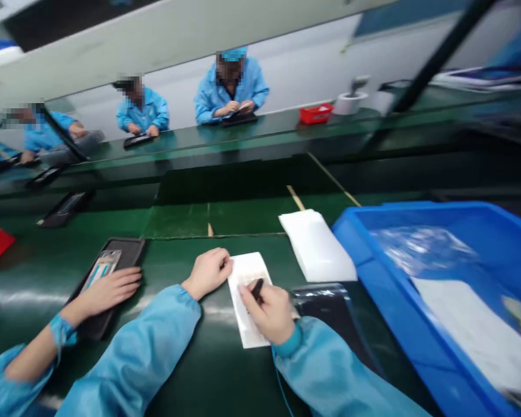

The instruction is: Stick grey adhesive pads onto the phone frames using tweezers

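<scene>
Head view: the white sheet (pixel 246 267) lies on the green desk (pixel 217 365), partly beneath the right hand (pixel 272 313), whose fingers are closed on a black pen-like tool (pixel 257 288). The left hand (pixel 209 272) is curled at the sheet's upper left corner (grip on it cannot be told). Recommended: corner pinned flat, tool steady. Open room lies nearside; the white stack (pixel 323 249), dark bagged item (pixel 325 305) and blue bin (pixel 369 275) restrict the right.

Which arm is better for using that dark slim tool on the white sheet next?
Probably the right: the right grip holds the dark slim tool over the white sheet, while the left grip is at the sheet's upper left edge, with no tool visible.
</scene>
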Demonstrator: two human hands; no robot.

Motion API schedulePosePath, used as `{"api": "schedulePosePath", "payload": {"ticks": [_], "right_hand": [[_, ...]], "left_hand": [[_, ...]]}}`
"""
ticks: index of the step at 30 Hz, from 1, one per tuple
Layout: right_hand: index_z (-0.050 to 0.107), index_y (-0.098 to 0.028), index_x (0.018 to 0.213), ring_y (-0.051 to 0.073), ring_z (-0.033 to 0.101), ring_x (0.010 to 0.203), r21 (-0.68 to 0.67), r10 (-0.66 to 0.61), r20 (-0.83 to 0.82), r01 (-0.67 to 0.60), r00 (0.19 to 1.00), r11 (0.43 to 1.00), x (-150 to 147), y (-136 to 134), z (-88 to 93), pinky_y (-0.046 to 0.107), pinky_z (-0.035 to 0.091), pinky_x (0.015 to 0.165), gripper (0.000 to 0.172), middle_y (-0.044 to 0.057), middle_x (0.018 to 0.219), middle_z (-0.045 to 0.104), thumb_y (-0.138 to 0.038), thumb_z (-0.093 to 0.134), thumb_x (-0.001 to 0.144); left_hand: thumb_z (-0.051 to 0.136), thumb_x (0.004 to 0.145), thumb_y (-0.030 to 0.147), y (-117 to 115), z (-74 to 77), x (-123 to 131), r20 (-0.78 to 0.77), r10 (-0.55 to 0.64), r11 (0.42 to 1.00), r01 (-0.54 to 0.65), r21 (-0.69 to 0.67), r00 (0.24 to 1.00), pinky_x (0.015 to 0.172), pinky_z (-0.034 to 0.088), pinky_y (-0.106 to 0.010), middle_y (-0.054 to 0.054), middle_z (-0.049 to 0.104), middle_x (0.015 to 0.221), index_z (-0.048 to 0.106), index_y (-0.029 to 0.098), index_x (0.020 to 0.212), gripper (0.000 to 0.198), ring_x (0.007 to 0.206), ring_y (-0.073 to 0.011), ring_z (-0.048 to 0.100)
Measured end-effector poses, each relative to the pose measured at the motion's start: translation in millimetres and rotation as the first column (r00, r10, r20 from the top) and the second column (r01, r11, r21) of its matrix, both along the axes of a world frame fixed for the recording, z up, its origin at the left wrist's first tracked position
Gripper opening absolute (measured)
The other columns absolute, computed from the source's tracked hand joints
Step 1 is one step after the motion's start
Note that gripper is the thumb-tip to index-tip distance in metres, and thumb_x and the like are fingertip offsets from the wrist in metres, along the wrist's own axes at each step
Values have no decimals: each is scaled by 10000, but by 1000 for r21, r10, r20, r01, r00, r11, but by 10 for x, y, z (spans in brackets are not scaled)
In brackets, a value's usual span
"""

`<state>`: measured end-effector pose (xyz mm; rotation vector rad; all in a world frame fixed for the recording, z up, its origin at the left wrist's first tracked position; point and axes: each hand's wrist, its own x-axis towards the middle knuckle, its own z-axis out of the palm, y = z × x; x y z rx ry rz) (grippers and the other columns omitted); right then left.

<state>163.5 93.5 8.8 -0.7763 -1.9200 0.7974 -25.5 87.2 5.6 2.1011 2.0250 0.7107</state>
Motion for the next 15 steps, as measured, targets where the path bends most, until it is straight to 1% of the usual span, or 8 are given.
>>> {"api": "schedulePosePath", "payload": {"ticks": [1, 3, 5, 7, 10, 12, 15], "right_hand": [[507, -237, 551, 140, 499, 419, 45, 16, 15, -16, 1000, 999, -6, -20, 8, 287, 401, 477, 410, -16, 451, 513, -341, 564, 943], [436, -248, 526, 137, 478, 418, 130, 52, 35, -56, 998, 990, -26, -52, 32, 292, 379, 481, 419, -23, 447, 485, -290, 545, 929], [409, -253, 530, 135, 460, 413, 157, 84, 42, -90, 996, 983, -40, -71, 52, 292, 364, 481, 399, -34, 449, 463, -263, 537, 908], [391, -255, 531, 131, 447, 416, 144, 97, 41, -102, 994, 984, -43, -80, 58, 287, 355, 482, 393, -42, 451, 449, -258, 531, 898], [380, -255, 537, 127, 438, 427, 96, 80, 57, -86, 995, 992, -35, -77, 48, 282, 357, 488, 396, -40, 460, 453, -268, 516, 909], [392, -253, 546, 128, 438, 434, 72, 64, 64, -69, 996, 995, -31, -68, 41, 280, 361, 491, 391, -36, 467, 459, -277, 509, 918], [425, -248, 562, 126, 441, 435, 73, 64, 48, -67, 997, 995, -26, -52, 48, 279, 360, 493, 367, -37, 470, 466, -268, 521, 916]], "left_hand": [[515, 918, 224, -3, -17, -23, 21, -16, 1000, 16, -2, 1000, 618, 384, -250, 13, 552, 705, 553, 200, 764, 160, 662, -133, 517], [488, 935, 245, -16, -43, -73, 72, -41, 999, 43, -17, 997, 605, 369, -246, 22, 518, 674, 542, 197, 759, 191, 631, -126, 491], [500, 933, 271, -18, -60, -114, 127, -42, 998, 47, -40, 991, 600, 362, -240, 30, 505, 661, 556, 195, 770, 188, 618, -120, 481], [522, 921, 293, -11, -68, -136, 159, -33, 997, 43, -60, 987, 599, 356, -237, 35, 503, 656, 574, 195, 776, 182, 611, -116, 476], [530, 909, 294, -2, -57, -135, 168, -39, 996, 52, -73, 985, 600, 351, -236, 39, 500, 654, 576, 195, 764, 182, 606, -110, 472], [530, 902, 281, 0, -38, -124, 176, -38, 996, 53, -78, 984, 600, 349, -236, 41, 493, 650, 568, 196, 753, 176, 605, -109, 471], [528, 896, 263, 4, -11, -106, 171, -42, 995, 56, -78, 984, 604, 346, -239, 41, 484, 646, 550, 198, 737, 173, 609, -110, 469]]}}
